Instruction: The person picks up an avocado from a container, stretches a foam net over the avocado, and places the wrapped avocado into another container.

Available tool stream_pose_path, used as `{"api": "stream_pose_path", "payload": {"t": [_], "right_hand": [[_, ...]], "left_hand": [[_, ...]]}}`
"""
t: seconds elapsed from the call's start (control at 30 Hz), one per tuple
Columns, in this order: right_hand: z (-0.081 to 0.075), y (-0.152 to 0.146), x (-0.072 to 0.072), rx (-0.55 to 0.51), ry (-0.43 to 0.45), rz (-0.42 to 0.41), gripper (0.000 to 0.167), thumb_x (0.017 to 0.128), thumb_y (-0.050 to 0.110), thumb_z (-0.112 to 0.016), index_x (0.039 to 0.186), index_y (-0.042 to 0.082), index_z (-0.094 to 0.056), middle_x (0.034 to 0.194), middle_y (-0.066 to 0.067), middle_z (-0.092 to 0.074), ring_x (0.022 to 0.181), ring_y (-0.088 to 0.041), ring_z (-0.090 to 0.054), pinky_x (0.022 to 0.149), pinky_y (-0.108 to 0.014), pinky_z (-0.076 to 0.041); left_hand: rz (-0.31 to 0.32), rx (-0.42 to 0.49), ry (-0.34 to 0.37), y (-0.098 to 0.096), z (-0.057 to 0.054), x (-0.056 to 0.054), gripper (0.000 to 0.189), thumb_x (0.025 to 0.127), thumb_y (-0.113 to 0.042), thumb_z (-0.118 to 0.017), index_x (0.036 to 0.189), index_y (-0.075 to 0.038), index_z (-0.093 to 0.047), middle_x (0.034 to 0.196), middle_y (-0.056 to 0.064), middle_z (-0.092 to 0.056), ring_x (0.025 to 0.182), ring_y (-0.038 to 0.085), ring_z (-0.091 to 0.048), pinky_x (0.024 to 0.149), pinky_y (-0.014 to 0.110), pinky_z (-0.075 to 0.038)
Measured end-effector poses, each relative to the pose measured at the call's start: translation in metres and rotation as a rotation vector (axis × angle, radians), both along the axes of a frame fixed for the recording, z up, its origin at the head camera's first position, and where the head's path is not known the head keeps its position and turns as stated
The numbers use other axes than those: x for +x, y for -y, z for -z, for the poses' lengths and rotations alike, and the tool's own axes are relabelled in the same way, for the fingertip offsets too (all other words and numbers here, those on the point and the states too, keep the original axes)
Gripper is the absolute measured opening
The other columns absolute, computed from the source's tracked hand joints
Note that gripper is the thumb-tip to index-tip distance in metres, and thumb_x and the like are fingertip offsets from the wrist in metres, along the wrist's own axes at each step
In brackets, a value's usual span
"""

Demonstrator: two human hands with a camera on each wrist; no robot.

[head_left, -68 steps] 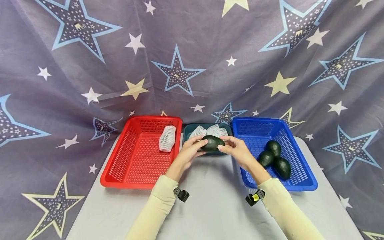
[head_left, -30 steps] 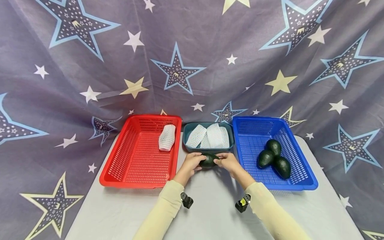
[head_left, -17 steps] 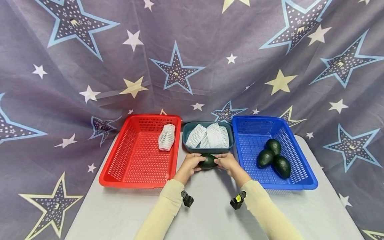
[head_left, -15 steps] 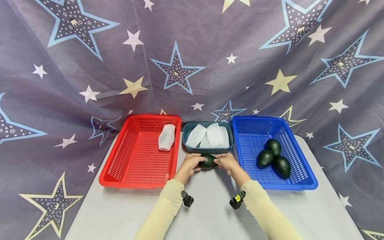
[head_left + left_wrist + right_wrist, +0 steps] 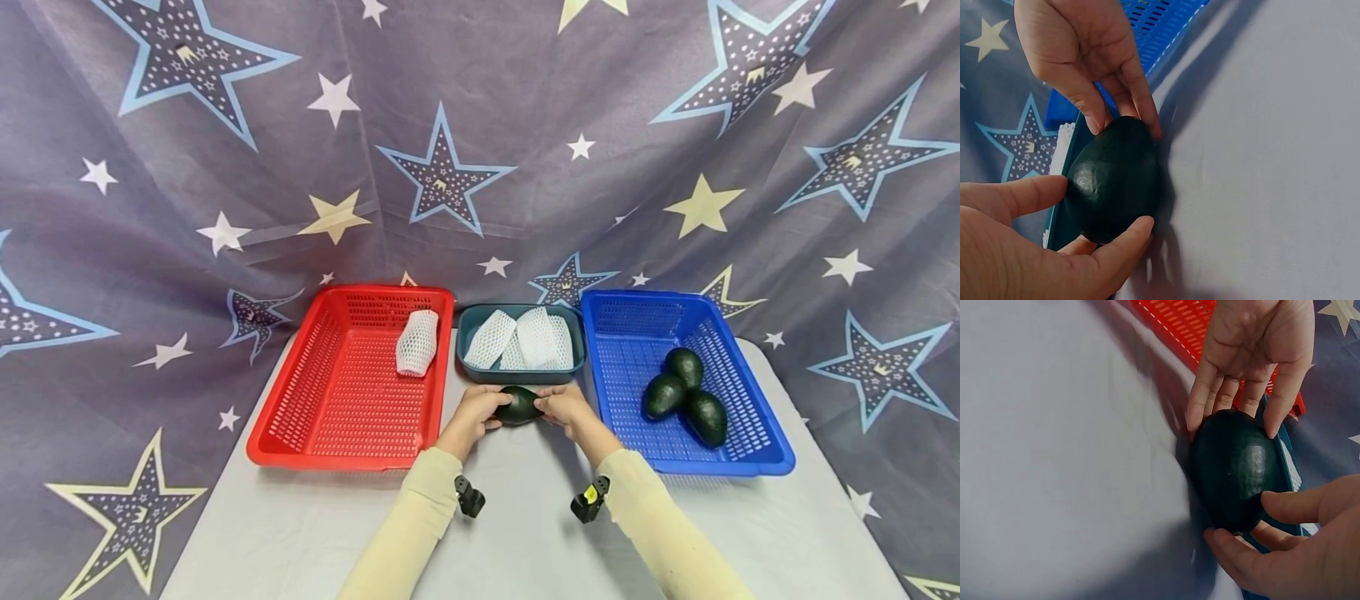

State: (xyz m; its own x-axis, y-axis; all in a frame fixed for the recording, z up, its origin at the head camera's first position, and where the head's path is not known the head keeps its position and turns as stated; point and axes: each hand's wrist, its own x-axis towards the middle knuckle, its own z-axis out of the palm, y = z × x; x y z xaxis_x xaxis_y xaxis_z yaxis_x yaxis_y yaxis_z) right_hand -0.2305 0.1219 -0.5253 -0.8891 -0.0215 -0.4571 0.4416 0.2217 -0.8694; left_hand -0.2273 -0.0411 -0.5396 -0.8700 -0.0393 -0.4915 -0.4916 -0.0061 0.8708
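A dark green avocado lies crosswise between both hands, just in front of the small teal bin. My left hand grips its left, rounder end with thumb and fingers. At the narrower right end, my right hand pinches it between thumb and fingertips. The left wrist view shows the avocado low over the table, its shadow beside it. In the right wrist view the fingertips of both hands rest on the glossy skin of the avocado.
The teal bin holds several white foam net sleeves. On the left stands a red basket containing a white net-sleeved item. A blue basket on the right holds three avocados. A star-patterned curtain hangs behind the table.
Both hands have brought the avocado from over the teal bin down and toward the body, to the table in front of it. During the last half second they have barely moved.
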Motion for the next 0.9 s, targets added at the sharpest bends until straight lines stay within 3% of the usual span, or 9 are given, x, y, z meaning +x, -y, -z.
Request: {"api": "stream_pose_path", "payload": {"t": [0.33, 0.5, 0.7, 0.9], "right_hand": [[0.002, -0.001, -0.001, 0.014, 0.004, -0.002, 0.029, 0.096, -0.003, -0.059, 0.124, -0.014, -0.06, 0.116, -0.02, -0.064, 0.099, -0.024, -0.062, 0.104, -0.049, -0.052], [-0.002, -0.002, -0.002, 0.105, -0.052, -0.029, 0.025, 0.093, -0.004, -0.061, 0.115, -0.014, -0.064, 0.112, -0.019, -0.065, 0.091, -0.02, -0.063, 0.096, -0.042, -0.056], [-0.025, -0.005, -0.008, 0.336, -0.194, -0.104, 0.019, 0.083, -0.003, -0.068, 0.101, -0.011, -0.069, 0.095, -0.016, -0.069, 0.084, -0.018, -0.061, 0.077, -0.027, -0.053], [-0.052, -0.008, -0.022, 0.415, -0.308, -0.117, 0.019, 0.083, 0.004, -0.072, 0.099, -0.007, -0.072, 0.084, -0.014, -0.073, 0.075, -0.018, -0.063, 0.066, -0.022, -0.049]], "left_hand": [[-0.012, -0.013, 0.003, 0.0, -0.003, 0.001, 0.04, 0.09, -0.008, -0.068, 0.128, 0.004, -0.063, 0.134, 0.024, -0.06, 0.104, 0.026, -0.06, 0.084, 0.039, -0.057], [-0.015, -0.015, 0.007, -0.001, -0.002, 0.0, 0.04, 0.09, -0.008, -0.068, 0.128, 0.004, -0.063, 0.133, 0.024, -0.061, 0.103, 0.026, -0.06, 0.087, 0.041, -0.058], [-0.025, -0.016, 0.015, -0.002, -0.004, 0.001, 0.04, 0.088, -0.006, -0.069, 0.126, 0.003, -0.064, 0.13, 0.021, -0.063, 0.098, 0.023, -0.061, 0.087, 0.042, -0.058], [-0.02, -0.016, 0.017, -0.002, -0.004, 0.001, 0.041, 0.088, -0.006, -0.069, 0.128, 0.002, -0.063, 0.131, 0.02, -0.063, 0.105, 0.023, -0.061, 0.09, 0.043, -0.057]]}}
